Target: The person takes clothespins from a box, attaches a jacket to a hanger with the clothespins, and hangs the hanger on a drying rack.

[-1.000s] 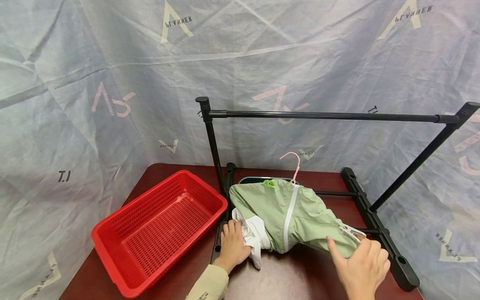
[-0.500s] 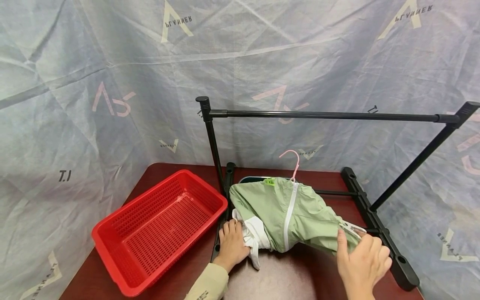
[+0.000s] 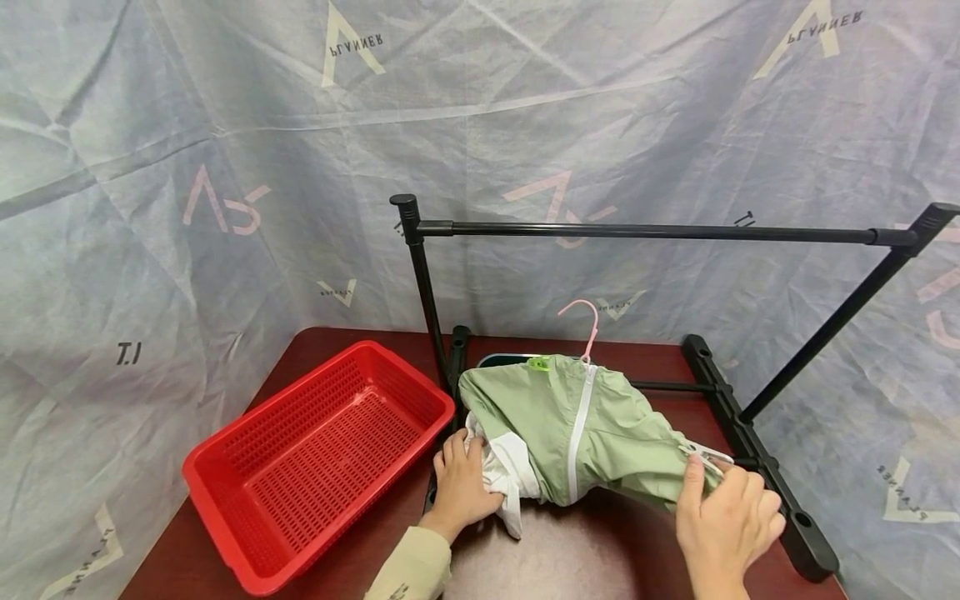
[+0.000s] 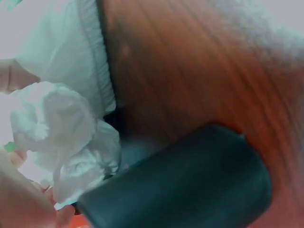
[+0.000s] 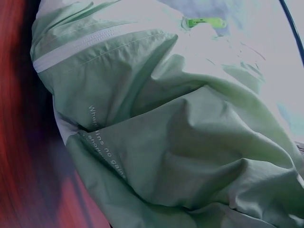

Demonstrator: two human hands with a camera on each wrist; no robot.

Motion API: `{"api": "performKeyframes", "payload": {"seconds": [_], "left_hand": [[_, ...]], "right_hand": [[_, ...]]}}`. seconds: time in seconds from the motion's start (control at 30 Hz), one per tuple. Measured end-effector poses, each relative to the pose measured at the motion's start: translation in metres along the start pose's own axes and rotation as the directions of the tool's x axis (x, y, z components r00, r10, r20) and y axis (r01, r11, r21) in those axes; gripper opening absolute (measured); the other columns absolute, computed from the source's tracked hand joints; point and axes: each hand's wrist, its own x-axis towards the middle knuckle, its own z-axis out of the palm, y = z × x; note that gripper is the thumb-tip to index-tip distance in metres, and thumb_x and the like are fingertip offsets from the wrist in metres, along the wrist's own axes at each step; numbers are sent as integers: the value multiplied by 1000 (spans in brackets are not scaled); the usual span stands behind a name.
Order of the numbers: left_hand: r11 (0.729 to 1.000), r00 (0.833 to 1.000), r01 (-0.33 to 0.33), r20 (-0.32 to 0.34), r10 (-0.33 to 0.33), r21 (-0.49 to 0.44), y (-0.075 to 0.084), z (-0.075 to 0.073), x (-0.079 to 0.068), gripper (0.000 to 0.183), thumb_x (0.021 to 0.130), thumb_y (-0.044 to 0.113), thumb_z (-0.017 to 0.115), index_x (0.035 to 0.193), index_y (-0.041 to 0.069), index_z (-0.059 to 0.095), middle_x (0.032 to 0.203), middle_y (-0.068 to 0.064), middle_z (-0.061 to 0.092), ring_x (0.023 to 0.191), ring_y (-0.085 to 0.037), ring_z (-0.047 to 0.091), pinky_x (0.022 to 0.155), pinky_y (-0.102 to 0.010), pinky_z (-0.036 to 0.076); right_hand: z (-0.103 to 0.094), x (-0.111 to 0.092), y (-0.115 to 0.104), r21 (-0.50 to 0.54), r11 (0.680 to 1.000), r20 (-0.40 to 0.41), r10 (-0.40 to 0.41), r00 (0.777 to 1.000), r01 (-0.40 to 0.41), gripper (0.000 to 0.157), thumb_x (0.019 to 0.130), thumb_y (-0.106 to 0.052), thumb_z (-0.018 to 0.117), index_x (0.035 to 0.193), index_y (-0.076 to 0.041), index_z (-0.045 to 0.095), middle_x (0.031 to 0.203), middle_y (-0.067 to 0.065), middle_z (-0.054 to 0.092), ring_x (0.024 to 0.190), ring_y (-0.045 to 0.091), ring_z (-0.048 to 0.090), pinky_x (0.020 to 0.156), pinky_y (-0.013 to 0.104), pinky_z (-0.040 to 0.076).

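A light green jacket [image 3: 547,417] with a white zipper lies on a pink hanger [image 3: 592,329], its hook sticking up at the back. My left hand [image 3: 461,485] grips bunched white cloth [image 3: 512,471] at the jacket's left side. The same crumpled white cloth [image 4: 57,128] fills the left wrist view, fingers around it. At the right sleeve end, my right hand [image 3: 727,517] pinches a white clothespin [image 3: 708,452], thumb overlapping it. A green clip [image 3: 538,363] sits near the collar. In the right wrist view the green fabric [image 5: 166,128] shows folds and small lettering; the right hand is hidden there.
A red perforated basket [image 3: 326,471] stands at the left of the dark red table [image 3: 315,350]. Over the jacket spans a black rack's bar [image 3: 660,232], with a base foot [image 3: 806,533] beside my right hand. A dark-rimmed tray [image 3: 495,360] is mostly hidden behind the jacket.
My right thumb has moved right and up from the sleeve onto the clothespin, closing towards the fingers. The left hand has shifted slightly on the white cloth. The jacket has barely moved.
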Motion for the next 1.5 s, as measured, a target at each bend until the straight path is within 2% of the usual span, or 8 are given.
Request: {"api": "performKeyframes", "payload": {"seconds": [0.23, 0.4, 0.5, 0.7, 0.97, 1.27, 1.5], "left_hand": [[996, 997, 15, 80, -8, -86, -1, -13, 3, 86, 51, 34, 88, 123, 8, 51, 136, -22, 36, 126, -39, 34, 91, -54, 33], [992, 991, -19, 132, 36, -126, 0, -22, 8, 89, 50, 34, 88, 126, 7, 50, 143, -19, 33, 131, -38, 31, 94, -56, 33], [987, 990, -31, 134, 53, -159, 3, -29, 13, 88, 52, 34, 87, 127, 8, 50, 143, -18, 34, 133, -37, 29, 97, -56, 32], [972, 998, -14, 54, 27, -235, 9, -42, 24, 82, 55, 31, 84, 126, 11, 48, 138, -17, 37, 130, -38, 31, 101, -58, 29], [963, 999, 20, -20, -26, -269, 10, -57, 39, 86, 61, 30, 79, 134, 4, 43, 140, -19, 36, 132, -40, 30, 99, -61, 30], [950, 991, 117, -31, -132, -288, 7, -66, 49, 93, 67, 30, 84, 144, 8, 36, 151, -19, 30, 138, -40, 25, 103, -62, 26], [940, 978, 143, -102, -183, -310, 10, -74, 58, 99, 69, 23, 86, 148, 7, 29, 152, -22, 25, 137, -42, 22, 102, -65, 23]], "right_hand": [[-2, 1, -1, 14, 1000, -10, 25, 1000, -25, 47, 95, -38, 54, 101, 9, 53, 93, 32, 46, 89, 57, 36, 72, 65, 23], [-4, 2, -2, 29, 998, -11, 53, 999, -53, 46, 95, -37, 56, 104, 8, 55, 96, 32, 48, 93, 57, 36, 74, 65, 23], [-6, 2, -2, 39, 996, -2, 75, 997, -75, 45, 94, -37, 57, 105, 6, 56, 99, 32, 48, 95, 57, 36, 76, 65, 23], [-8, 4, -1, 49, 991, 27, 120, 992, -121, 44, 94, -37, 56, 107, 5, 58, 102, 31, 50, 97, 56, 37, 77, 64, 22], [-13, 5, -1, 78, 986, 33, 145, 989, -148, 41, 93, -33, 59, 108, 5, 58, 104, 31, 51, 99, 55, 38, 79, 63, 22], [-21, 6, 0, 112, 967, 66, 223, 973, -229, 39, 95, -31, 57, 111, 5, 59, 107, 30, 52, 104, 53, 38, 87, 63, 22], [-29, 7, -2, 129, 959, 63, 246, 967, -252, 38, 96, -30, 57, 110, 6, 59, 109, 31, 53, 104, 53, 38, 88, 63, 23]]}}
